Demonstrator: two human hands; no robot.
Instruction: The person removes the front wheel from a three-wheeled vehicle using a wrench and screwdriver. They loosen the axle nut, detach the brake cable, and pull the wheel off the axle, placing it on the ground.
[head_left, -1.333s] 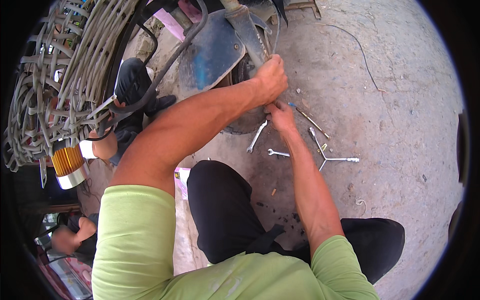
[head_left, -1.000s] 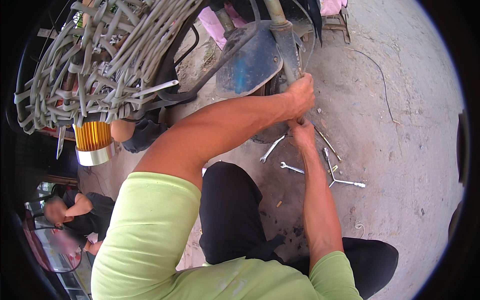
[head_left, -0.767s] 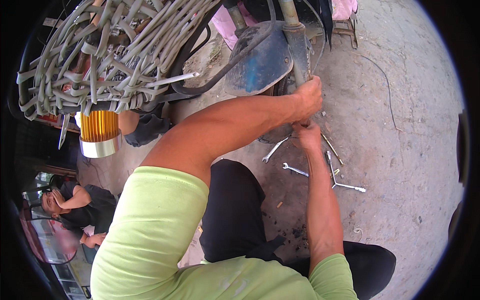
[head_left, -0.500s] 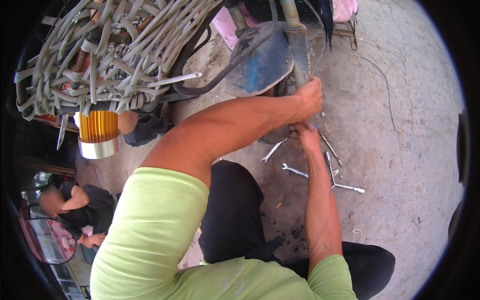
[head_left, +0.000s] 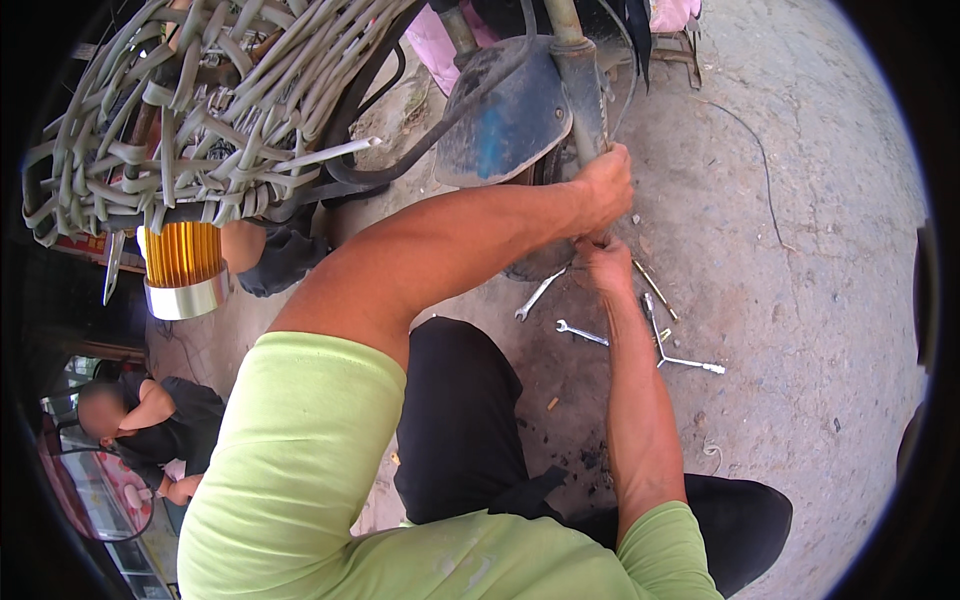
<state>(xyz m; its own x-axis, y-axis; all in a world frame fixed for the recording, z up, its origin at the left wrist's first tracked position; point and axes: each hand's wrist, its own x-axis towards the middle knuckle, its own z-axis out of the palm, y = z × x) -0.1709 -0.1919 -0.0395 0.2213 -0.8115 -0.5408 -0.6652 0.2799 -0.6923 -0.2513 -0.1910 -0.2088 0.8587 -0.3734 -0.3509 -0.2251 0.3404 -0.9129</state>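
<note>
My left hand (head_left: 606, 188) is closed around the lower part of a grey front fork leg (head_left: 581, 95), beside a dusty dark mudguard (head_left: 505, 115) with a blue patch. Just below it, my right hand (head_left: 604, 264) has its fingers pinched together near the wheel (head_left: 535, 262); what they grip is hidden. On the ground by the right forearm lie an open-ended spanner (head_left: 541, 294), a second spanner (head_left: 580, 331) partly behind the arm, a three-armed socket wrench (head_left: 661, 352) and a thin brass-coloured rod (head_left: 655, 290).
A woven basket (head_left: 230, 120) overhangs the upper left, with an amber, silver-rimmed cylinder (head_left: 184, 265) under it. At the far left is another person (head_left: 180, 415) in dark clothes. A thin wire (head_left: 765, 165) lies on the concrete ground (head_left: 830, 270) at right.
The view has shifted slightly, so the vehicle and tools sit a little further left. Both hands keep their places at the fork leg, with the right hand's fingers slightly turned.
</note>
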